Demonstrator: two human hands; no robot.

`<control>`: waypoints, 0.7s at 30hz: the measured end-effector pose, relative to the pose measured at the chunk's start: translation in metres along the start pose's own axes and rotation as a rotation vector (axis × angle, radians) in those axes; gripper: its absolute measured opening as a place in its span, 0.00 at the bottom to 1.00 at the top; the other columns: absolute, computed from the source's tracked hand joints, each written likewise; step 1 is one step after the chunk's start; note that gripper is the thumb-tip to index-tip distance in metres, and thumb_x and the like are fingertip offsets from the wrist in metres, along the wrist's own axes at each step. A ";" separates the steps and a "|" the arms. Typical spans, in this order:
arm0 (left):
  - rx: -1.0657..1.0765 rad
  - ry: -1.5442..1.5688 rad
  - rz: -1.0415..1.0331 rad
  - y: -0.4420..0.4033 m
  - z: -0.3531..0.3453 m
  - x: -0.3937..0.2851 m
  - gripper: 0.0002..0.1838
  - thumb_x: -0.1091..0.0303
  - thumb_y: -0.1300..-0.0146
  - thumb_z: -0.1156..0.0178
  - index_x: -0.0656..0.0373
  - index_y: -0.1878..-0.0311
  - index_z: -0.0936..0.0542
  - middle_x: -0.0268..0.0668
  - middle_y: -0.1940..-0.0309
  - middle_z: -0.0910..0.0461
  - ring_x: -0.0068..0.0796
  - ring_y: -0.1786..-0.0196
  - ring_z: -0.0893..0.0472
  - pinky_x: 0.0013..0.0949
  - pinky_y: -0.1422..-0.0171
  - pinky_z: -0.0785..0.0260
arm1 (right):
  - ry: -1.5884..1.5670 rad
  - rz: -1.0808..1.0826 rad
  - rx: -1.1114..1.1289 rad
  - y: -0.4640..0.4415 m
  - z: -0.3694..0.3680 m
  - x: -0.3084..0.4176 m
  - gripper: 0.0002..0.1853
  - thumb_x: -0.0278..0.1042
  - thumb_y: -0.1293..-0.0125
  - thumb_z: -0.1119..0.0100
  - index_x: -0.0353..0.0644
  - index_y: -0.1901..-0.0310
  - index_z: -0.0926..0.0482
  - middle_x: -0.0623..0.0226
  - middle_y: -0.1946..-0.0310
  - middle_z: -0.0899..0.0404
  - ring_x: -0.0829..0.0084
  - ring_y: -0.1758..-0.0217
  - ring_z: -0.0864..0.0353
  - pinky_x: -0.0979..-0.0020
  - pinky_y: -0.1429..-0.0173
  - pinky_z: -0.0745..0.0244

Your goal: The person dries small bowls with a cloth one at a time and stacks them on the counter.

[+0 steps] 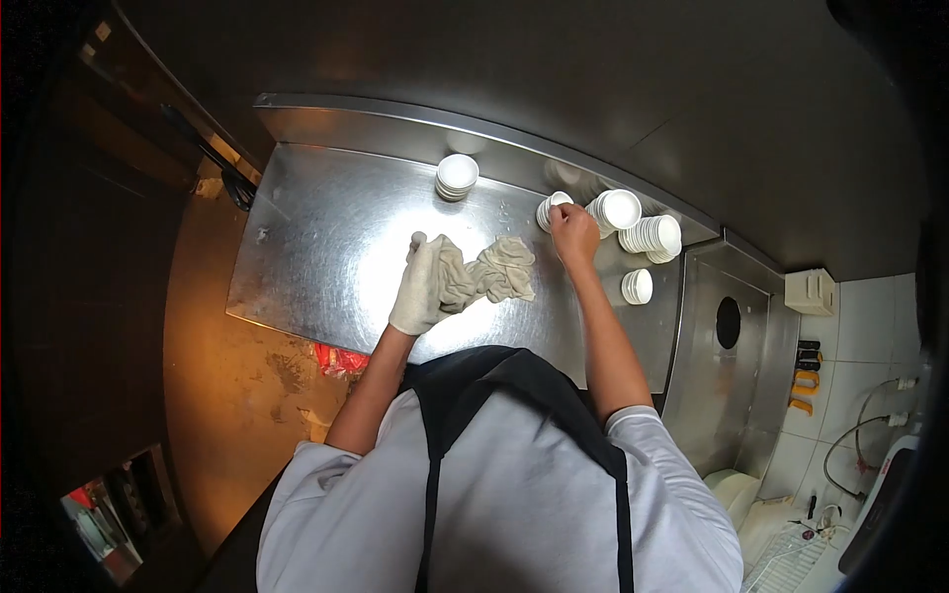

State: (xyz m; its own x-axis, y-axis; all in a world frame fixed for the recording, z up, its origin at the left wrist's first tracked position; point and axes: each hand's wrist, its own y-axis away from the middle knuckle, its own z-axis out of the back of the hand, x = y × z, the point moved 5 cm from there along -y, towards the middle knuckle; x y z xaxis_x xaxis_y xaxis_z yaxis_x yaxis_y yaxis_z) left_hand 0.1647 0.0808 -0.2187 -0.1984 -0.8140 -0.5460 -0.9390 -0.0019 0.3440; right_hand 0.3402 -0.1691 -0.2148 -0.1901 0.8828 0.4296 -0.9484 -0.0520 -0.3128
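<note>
On my left hand (420,287) is a pale glove, and its fingers are closed on a crumpled beige cloth (506,269) above the steel counter (306,227). My bare right hand (575,233) reaches to a short stack of white cups (554,210), its fingers pinched at the rim of the top one. Right beside that hand stands a taller white stack (615,211), with another stack (652,237) beyond it and a smaller one (637,287) nearer to me. A separate white stack (457,176) stands near the back of the counter, left of my right hand.
A raised steel edge (474,126) runs along the counter's back. At the right are a steel basin with a dark round hole (729,322), a cream box (811,293) and yellow-handled tools (806,383). Red plastic (339,360) lies below the counter's front left edge.
</note>
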 end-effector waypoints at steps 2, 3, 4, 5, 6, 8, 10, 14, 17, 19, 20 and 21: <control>0.096 0.001 -0.011 0.001 -0.007 -0.004 0.18 0.48 0.15 0.50 0.50 0.59 0.33 0.30 0.65 0.29 0.24 0.65 0.23 0.32 0.63 0.23 | 0.000 -0.014 0.002 -0.003 0.004 0.002 0.16 0.45 0.28 0.35 0.39 0.63 0.09 0.49 0.62 0.12 0.44 0.61 0.12 0.48 0.55 0.19; 0.049 0.012 -0.011 0.001 -0.006 -0.005 0.18 0.48 0.15 0.50 0.50 0.59 0.33 0.30 0.65 0.29 0.23 0.65 0.23 0.32 0.63 0.23 | 0.015 -0.010 -0.039 -0.003 0.006 0.004 0.16 0.44 0.28 0.36 0.39 0.62 0.09 0.49 0.62 0.12 0.44 0.62 0.13 0.49 0.55 0.19; 0.001 0.023 -0.010 0.003 -0.007 -0.006 0.18 0.49 0.15 0.50 0.50 0.59 0.33 0.29 0.65 0.29 0.23 0.64 0.23 0.32 0.63 0.23 | 0.031 -0.007 -0.080 -0.004 0.007 0.006 0.16 0.43 0.27 0.37 0.38 0.60 0.09 0.49 0.62 0.11 0.44 0.62 0.13 0.49 0.56 0.19; -0.045 0.036 -0.008 0.005 -0.009 -0.007 0.18 0.49 0.15 0.50 0.50 0.59 0.33 0.29 0.66 0.29 0.23 0.64 0.23 0.32 0.62 0.23 | 0.048 -0.004 -0.121 -0.003 0.009 0.007 0.15 0.42 0.26 0.37 0.38 0.59 0.09 0.49 0.62 0.11 0.44 0.63 0.13 0.49 0.57 0.20; -0.062 0.068 -0.003 0.007 -0.011 -0.008 0.18 0.49 0.15 0.50 0.50 0.60 0.32 0.29 0.67 0.30 0.23 0.64 0.23 0.33 0.62 0.24 | 0.012 0.004 -0.188 -0.003 0.012 0.007 0.15 0.42 0.25 0.38 0.37 0.58 0.10 0.50 0.63 0.11 0.46 0.65 0.13 0.50 0.58 0.20; -0.098 0.139 0.006 0.010 -0.011 -0.009 0.18 0.49 0.15 0.50 0.50 0.61 0.31 0.29 0.69 0.31 0.24 0.63 0.22 0.33 0.62 0.24 | -0.060 0.024 -0.316 0.000 0.026 0.020 0.15 0.40 0.22 0.40 0.36 0.55 0.11 0.53 0.65 0.11 0.51 0.69 0.13 0.52 0.60 0.20; -0.082 0.188 0.048 0.009 -0.008 -0.007 0.16 0.50 0.16 0.48 0.49 0.60 0.28 0.30 0.68 0.29 0.27 0.62 0.21 0.35 0.61 0.24 | -0.292 -0.063 -0.209 0.009 0.026 0.033 0.13 0.39 0.23 0.38 0.37 0.57 0.11 0.54 0.66 0.12 0.54 0.69 0.13 0.55 0.60 0.20; -0.118 0.083 -0.118 0.017 -0.008 -0.012 0.11 0.55 0.19 0.45 0.52 0.49 0.27 0.32 0.59 0.23 0.30 0.54 0.19 0.36 0.50 0.20 | -0.719 -0.004 0.380 0.065 0.015 0.090 0.13 0.40 0.24 0.34 0.37 0.51 0.10 0.53 0.61 0.09 0.60 0.68 0.14 0.62 0.56 0.19; -0.137 0.029 -0.235 0.026 -0.004 -0.017 0.14 0.61 0.21 0.41 0.54 0.40 0.27 0.34 0.51 0.20 0.30 0.47 0.17 0.36 0.41 0.17 | -0.270 0.310 0.371 0.084 0.040 0.120 0.21 0.45 0.27 0.29 0.39 0.41 0.12 0.49 0.47 0.12 0.54 0.49 0.11 0.58 0.43 0.16; -0.082 0.196 -0.164 0.021 0.022 -0.015 0.17 0.69 0.24 0.39 0.55 0.36 0.29 0.34 0.48 0.20 0.29 0.45 0.17 0.36 0.41 0.15 | -0.007 0.457 0.230 0.094 0.036 0.111 0.26 0.47 0.32 0.25 0.45 0.36 0.14 0.46 0.36 0.18 0.44 0.37 0.17 0.53 0.35 0.19; -0.039 0.320 -0.098 0.016 0.037 -0.011 0.20 0.73 0.26 0.38 0.55 0.35 0.30 0.34 0.47 0.20 0.29 0.45 0.17 0.37 0.42 0.14 | 0.013 0.455 0.317 0.101 0.023 0.097 0.25 0.45 0.32 0.25 0.45 0.37 0.14 0.45 0.36 0.18 0.44 0.38 0.16 0.53 0.35 0.18; -0.072 0.126 -0.202 0.015 0.048 -0.010 0.19 0.72 0.26 0.39 0.53 0.35 0.29 0.35 0.47 0.20 0.29 0.45 0.17 0.37 0.43 0.13 | 0.032 0.452 0.404 0.109 0.007 0.081 0.24 0.44 0.33 0.25 0.46 0.37 0.14 0.45 0.36 0.18 0.43 0.39 0.16 0.53 0.36 0.18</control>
State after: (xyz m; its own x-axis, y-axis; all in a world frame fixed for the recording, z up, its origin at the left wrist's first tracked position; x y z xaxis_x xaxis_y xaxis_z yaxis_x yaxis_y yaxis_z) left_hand 0.1387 0.1167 -0.2444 0.0323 -0.8589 -0.5111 -0.9326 -0.2098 0.2936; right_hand 0.2193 -0.1071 -0.2084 -0.5950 0.7449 0.3018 -0.7977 -0.5931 -0.1090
